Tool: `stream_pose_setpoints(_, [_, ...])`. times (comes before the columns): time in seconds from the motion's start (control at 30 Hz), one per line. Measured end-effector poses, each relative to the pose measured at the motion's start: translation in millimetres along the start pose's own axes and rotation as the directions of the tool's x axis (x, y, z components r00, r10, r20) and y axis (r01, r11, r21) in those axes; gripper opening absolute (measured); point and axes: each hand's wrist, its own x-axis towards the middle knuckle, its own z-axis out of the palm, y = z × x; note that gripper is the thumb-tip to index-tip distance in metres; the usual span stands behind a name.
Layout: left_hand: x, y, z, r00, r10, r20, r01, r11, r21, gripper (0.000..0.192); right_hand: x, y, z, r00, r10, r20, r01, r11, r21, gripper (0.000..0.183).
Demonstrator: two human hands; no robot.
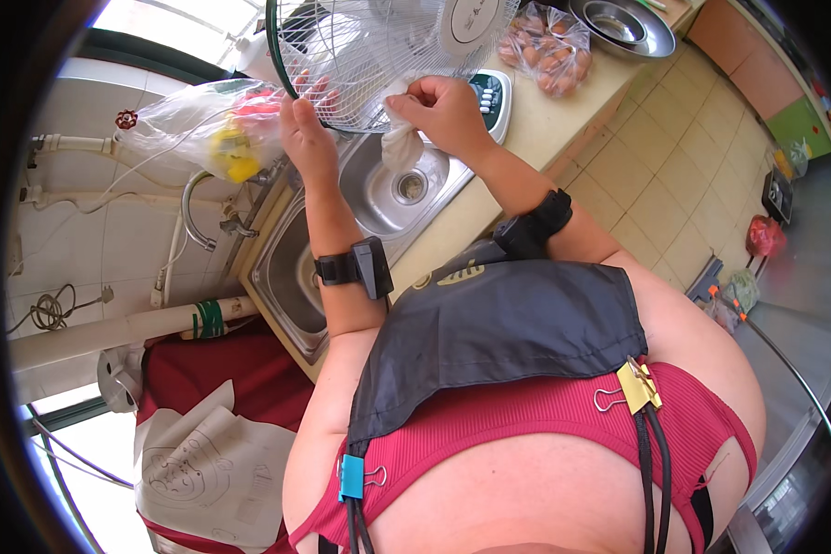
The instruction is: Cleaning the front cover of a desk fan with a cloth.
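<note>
An electric fan with a round wire grille (388, 48) stands before me, cut off by the top of the view. My left hand (310, 131) grips the lower left rim of the grille, some fingertips showing behind the wires. In my right hand (447, 111) is a whitish cloth (403, 138), pinched against the grille's lower edge and hanging down over the sink. The fan's green and white base with buttons (490, 100) shows just behind my right wrist. On the grille's centre is a round cap (472, 19) bearing writing.
Below my hands lies a double steel sink (374, 208) with a curved faucet (195, 215). A plastic bag (180, 128) hangs at the left wall. Eggs in a clear bag (547, 52) and steel bowls (627, 31) sit on the counter (561, 118).
</note>
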Motion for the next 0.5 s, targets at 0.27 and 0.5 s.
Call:
stream_pose_setpoints(0.27, [-1,12,4,0.995,0.101,0.005,-0.1,0.984,0.148,0.048,13,17,-11,0.995,0.068,-0.066,-0.046,0.957,0.286,0.02])
stream_pose_setpoints(0.5, [-1,1,-5,0.999,-0.003,-0.046,0.0,0.998,-0.059,0.045,17,21,-23,0.977,0.066,-0.203,0.017,0.923,0.383,0.02])
